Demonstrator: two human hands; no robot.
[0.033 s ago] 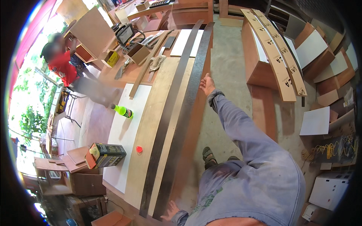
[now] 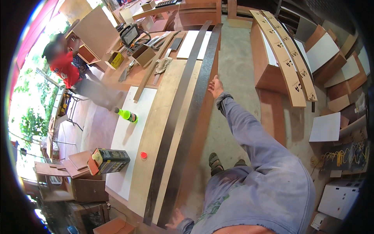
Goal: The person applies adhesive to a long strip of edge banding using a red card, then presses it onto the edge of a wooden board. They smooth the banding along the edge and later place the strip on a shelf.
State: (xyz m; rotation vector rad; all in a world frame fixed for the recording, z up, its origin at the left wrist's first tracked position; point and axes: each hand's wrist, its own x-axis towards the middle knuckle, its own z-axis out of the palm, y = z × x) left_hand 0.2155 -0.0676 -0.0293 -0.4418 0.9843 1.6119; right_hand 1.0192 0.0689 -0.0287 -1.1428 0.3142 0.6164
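Two long dark strips lie lengthwise on a pale wooden board [image 2: 156, 128] on the workbench. The glossy black strip [image 2: 191, 113] runs along the bench edge nearest me; the dark brown strip [image 2: 171, 117] lies parallel, farther left. My right hand [image 2: 215, 86] is beside the black strip's outer edge, fingers apart, holding nothing; whether it touches the edge I cannot tell. At the strip's near end my left hand [image 2: 176, 219] is spread open by its edge, partly blurred. A green bottle [image 2: 127, 116], a red cap [image 2: 144, 155] and a rectangular can [image 2: 111, 161] are left of the strips.
Behind lie a wooden batten [image 2: 150, 72], an open cardboard box [image 2: 143, 55] and a yellow box [image 2: 114, 60]. A person in a red shirt [image 2: 66, 70] stands far left. To my right, printed boards [image 2: 286, 62] rest on a wooden cabinet [image 2: 269, 74], across a concrete floor [image 2: 233, 58].
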